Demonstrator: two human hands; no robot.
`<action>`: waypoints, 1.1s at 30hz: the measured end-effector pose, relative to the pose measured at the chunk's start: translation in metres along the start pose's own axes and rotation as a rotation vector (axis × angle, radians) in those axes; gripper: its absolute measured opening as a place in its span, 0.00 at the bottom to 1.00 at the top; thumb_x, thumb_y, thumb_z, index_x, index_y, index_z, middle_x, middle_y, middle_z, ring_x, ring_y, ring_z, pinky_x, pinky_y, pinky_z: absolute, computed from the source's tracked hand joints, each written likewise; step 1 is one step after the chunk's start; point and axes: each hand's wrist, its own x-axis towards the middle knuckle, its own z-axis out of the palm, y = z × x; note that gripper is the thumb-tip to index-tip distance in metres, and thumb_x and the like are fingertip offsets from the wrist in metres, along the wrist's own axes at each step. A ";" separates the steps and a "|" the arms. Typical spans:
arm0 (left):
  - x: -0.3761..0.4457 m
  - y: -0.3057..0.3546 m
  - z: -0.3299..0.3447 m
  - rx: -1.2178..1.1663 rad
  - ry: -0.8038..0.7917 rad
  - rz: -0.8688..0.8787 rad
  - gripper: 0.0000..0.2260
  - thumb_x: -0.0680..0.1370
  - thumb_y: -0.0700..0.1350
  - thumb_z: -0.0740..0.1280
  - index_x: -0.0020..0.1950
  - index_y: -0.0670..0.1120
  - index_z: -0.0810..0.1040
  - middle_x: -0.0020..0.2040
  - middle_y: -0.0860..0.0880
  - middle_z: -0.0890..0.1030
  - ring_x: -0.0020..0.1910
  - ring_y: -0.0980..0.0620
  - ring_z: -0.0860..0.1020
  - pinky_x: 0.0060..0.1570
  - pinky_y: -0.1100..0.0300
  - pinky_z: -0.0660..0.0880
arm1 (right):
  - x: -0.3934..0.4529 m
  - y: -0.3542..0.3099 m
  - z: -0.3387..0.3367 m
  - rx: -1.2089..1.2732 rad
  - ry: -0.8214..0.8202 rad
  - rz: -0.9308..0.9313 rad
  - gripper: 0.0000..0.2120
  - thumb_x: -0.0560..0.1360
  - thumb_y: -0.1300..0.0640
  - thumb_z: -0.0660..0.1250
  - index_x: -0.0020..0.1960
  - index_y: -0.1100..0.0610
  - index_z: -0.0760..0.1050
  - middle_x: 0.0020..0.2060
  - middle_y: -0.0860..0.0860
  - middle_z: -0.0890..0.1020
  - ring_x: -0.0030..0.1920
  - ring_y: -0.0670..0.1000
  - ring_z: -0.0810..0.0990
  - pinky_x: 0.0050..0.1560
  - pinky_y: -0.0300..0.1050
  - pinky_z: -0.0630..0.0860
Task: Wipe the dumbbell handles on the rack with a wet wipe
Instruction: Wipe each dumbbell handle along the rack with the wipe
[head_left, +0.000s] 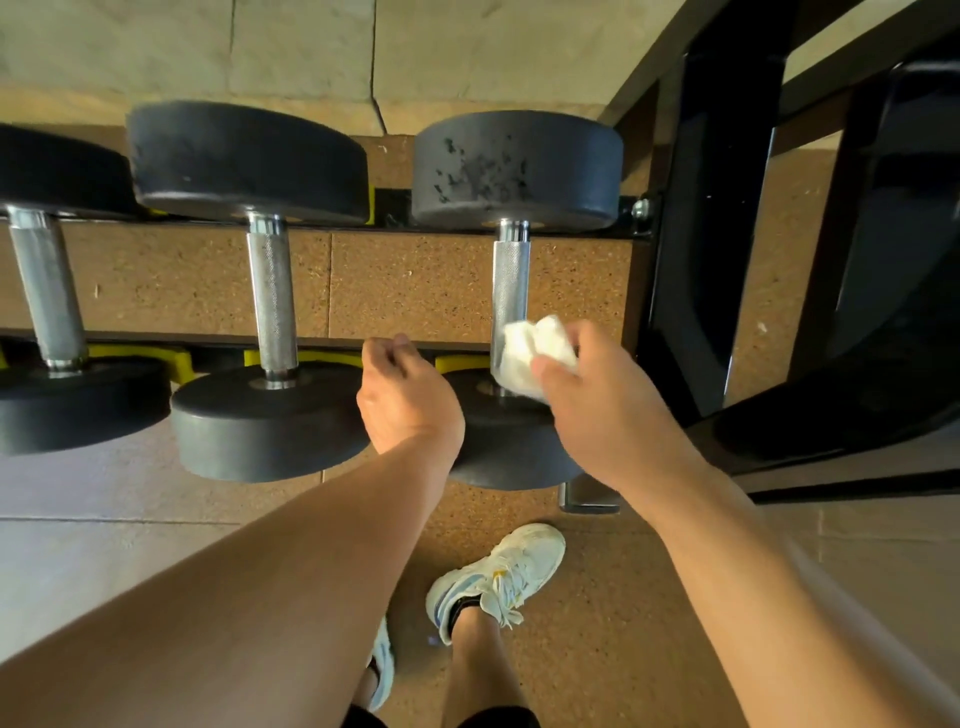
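Three black dumbbells with knurled steel handles lie across the rack. The right dumbbell's handle (510, 283) runs down into a crumpled white wet wipe (537, 353), which my right hand (597, 400) grips and presses against the handle's near end. My left hand (408, 397) hovers between the middle and right dumbbells over the front rail, fingers curled with nothing in them. The middle handle (271, 299) and the left handle (47, 296) are bare. The right dumbbell's near head is partly hidden by both hands.
The rack's front rail carries yellow cradles (311, 358). A black frame upright (711, 208) stands just right of the right dumbbell. My white sneakers (498, 577) stand on the cork-patterned floor below the rack.
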 end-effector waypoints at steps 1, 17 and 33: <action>0.000 0.000 0.000 0.004 0.001 0.000 0.12 0.85 0.50 0.54 0.48 0.47 0.72 0.35 0.55 0.71 0.34 0.57 0.69 0.40 0.57 0.59 | -0.007 -0.002 0.000 0.264 0.057 0.058 0.14 0.83 0.50 0.60 0.67 0.51 0.70 0.52 0.44 0.79 0.47 0.44 0.80 0.41 0.39 0.78; 0.004 -0.006 -0.178 -0.694 -0.731 -0.408 0.31 0.75 0.66 0.63 0.60 0.39 0.80 0.52 0.40 0.84 0.54 0.41 0.83 0.57 0.46 0.78 | -0.098 -0.094 0.138 0.146 0.145 -0.413 0.17 0.76 0.63 0.72 0.60 0.46 0.81 0.57 0.37 0.79 0.64 0.41 0.75 0.59 0.30 0.72; 0.125 -0.066 -0.334 -0.768 -1.108 -0.614 0.30 0.79 0.63 0.63 0.57 0.35 0.78 0.60 0.32 0.78 0.59 0.38 0.79 0.64 0.44 0.71 | -0.155 -0.187 0.262 0.859 -0.130 0.265 0.13 0.74 0.51 0.73 0.57 0.53 0.82 0.52 0.51 0.86 0.55 0.50 0.84 0.57 0.50 0.81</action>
